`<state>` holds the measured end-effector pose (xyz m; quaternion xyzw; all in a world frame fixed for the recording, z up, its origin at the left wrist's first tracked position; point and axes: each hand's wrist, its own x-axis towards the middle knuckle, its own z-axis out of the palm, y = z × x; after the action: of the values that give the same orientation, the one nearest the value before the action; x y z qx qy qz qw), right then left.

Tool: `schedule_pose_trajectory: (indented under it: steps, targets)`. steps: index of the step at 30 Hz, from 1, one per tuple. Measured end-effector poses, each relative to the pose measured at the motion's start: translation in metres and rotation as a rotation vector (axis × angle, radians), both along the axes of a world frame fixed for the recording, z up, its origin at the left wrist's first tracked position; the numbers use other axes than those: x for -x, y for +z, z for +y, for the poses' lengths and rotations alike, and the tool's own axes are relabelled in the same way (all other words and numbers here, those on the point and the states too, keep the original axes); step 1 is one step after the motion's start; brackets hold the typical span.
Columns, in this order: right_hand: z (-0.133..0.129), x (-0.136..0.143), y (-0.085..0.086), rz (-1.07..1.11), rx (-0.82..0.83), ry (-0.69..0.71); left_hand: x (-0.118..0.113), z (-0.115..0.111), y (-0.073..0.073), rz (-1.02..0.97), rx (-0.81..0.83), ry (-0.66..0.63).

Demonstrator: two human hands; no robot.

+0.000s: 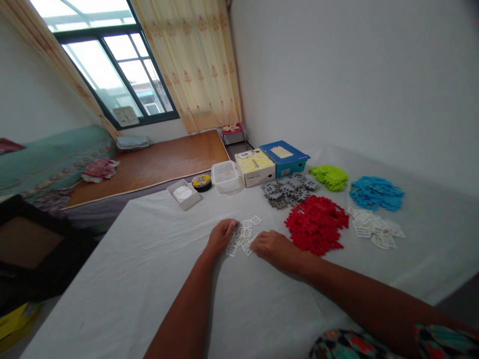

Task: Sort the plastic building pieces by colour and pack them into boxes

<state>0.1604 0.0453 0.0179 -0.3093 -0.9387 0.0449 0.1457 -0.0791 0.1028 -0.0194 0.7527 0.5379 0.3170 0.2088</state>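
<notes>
Several flat white lattice pieces [245, 233] lie loosely overlapped on the white-covered table [157, 269]. My left hand [220, 237] rests at their left side, its fingers curled and closed with the thumb on top. At the right side, my right hand [275, 249] has its fingers bent and pressed together, the tips touching the edge of a white piece. What either hand pinches, if anything, is hidden. Just beyond my right hand is a heap of red interlocking plastic pieces [316, 224].
Behind the red heap lie grey pieces [288, 189], lime green pieces [329, 177], blue pieces [376, 193] and more white pieces [374, 228]. Along the far edge stand a small white box [184, 194], a round black-and-yellow tin [201, 183], a clear tub [226, 177], a yellow-and-white box [255, 167] and a blue box [285, 157].
</notes>
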Motion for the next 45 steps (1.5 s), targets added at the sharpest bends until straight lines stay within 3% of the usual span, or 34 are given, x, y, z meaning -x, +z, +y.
schedule_pose_trajectory:
  steps: [4, 8, 12, 15, 17, 20, 22, 25, 28, 31, 36, 45]
  targets:
    - [-0.002, -0.036, 0.019, 0.167, -0.055, -0.103, 0.0, -0.001, 0.002, -0.006, 0.006, -0.006]
    - [0.007, -0.117, 0.03, 0.319, -0.125, -0.511, 0.0, -0.001, 0.003, 0.002, -0.001, -0.009]
    - [0.007, -0.211, 0.014, 0.27, -0.117, -0.858, 0.0, 0.0, 0.004, 0.007, -0.004, -0.017]
    - [0.001, -0.261, -0.003, 0.175, -0.121, -0.933, -0.001, 0.0, 0.005, 0.016, -0.006, -0.027]
    - [0.001, -0.273, -0.008, 0.133, -0.186, -0.916, -0.001, -0.001, 0.006, 0.022, -0.014, -0.029]
    - [0.008, -0.248, 0.001, 0.172, -0.33, -0.834, -0.002, -0.001, 0.007, 0.039, -0.038, -0.024]
    - [0.015, -0.207, 0.015, 0.231, -0.333, -0.708, -0.002, -0.001, 0.007, 0.054, -0.046, -0.026]
    - [0.025, -0.126, 0.029, 0.236, -0.205, -0.428, -0.002, -0.001, 0.005, 0.062, -0.045, -0.036]
    - [0.038, -0.051, 0.023, 0.142, -0.058, -0.208, -0.001, -0.001, 0.003, 0.051, -0.053, -0.055]
    - [0.054, -0.006, 0.004, -0.008, 0.023, -0.175, -0.001, -0.002, 0.003, 0.041, -0.051, -0.061]
    - [0.066, 0.009, -0.015, -0.13, 0.037, -0.173, -0.001, -0.001, 0.003, 0.048, -0.043, -0.055]
    - [0.046, 0.002, -0.003, -0.106, 0.093, -0.18, -0.002, 0.001, 0.002, 0.017, -0.026, -0.045]
